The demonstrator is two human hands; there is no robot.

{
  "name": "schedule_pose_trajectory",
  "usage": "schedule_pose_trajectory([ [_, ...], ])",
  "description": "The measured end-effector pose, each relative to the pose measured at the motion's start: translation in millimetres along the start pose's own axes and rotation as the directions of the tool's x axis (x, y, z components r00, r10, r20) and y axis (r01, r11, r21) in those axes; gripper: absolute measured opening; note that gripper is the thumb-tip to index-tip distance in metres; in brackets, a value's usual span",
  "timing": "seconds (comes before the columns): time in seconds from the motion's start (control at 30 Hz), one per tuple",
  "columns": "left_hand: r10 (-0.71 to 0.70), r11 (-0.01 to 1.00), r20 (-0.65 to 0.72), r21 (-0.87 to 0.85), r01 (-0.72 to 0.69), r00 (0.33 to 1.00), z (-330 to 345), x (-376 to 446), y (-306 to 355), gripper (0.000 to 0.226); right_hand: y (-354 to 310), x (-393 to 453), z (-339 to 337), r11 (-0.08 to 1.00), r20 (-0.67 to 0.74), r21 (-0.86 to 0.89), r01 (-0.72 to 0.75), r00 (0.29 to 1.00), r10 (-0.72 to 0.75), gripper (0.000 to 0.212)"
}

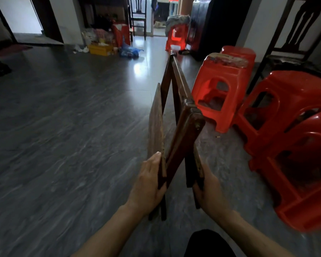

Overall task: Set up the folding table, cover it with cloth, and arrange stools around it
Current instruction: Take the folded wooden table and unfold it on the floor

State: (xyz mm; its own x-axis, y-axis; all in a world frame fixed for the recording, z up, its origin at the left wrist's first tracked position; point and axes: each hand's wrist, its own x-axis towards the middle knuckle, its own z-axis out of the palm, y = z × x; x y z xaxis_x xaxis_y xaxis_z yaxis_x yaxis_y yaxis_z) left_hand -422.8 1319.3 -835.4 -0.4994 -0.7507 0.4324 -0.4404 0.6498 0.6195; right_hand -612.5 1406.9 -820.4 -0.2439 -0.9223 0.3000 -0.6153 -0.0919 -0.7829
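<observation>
A dark brown wooden folding table (182, 115) stands folded and edge-on in front of me on the grey floor, its panels slightly apart. My left hand (148, 182) grips the near edge of the left panel. My right hand (209, 193) grips the near edge of the right panel. Red plastic stools stand to the right: one close to the table (220, 89), another behind it (239, 52), and a stacked pair (295, 145) nearest me. A further red stool (176, 38) with a grey cloth (176, 21) draped over it stands far back.
Dark wooden chairs stand at the back (138, 13) and far right (295, 34). A yellow box (100, 49), a blue bag (128, 51) and clutter lie by the back wall. Open grey floor (72, 117) spreads to the left. A dark cabinet (220, 25) rises behind the stools.
</observation>
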Motion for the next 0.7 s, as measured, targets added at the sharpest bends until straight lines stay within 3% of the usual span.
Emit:
schedule_pose_trajectory([
  [0.2, -0.063, 0.994, -0.061, -0.088, 0.058, 0.996, -5, -9, -13, 0.065, 1, 6, -11, 0.996, -0.019, -0.041, 0.079, 0.997, -0.08, 0.086],
  [0.3, -0.059, 0.996, -0.107, -0.077, 0.051, 0.993, -19, -13, -16, 0.061, 9, 10, -14, 0.994, -0.028, -0.095, 0.051, 0.998, -0.053, 0.09],
  [0.7, 0.102, 0.976, -0.004, 0.192, -0.099, 0.995, -120, -14, -42, 0.087, 8, 20, -30, 0.972, -0.056, -0.208, 0.11, 0.991, -0.125, 0.092],
])
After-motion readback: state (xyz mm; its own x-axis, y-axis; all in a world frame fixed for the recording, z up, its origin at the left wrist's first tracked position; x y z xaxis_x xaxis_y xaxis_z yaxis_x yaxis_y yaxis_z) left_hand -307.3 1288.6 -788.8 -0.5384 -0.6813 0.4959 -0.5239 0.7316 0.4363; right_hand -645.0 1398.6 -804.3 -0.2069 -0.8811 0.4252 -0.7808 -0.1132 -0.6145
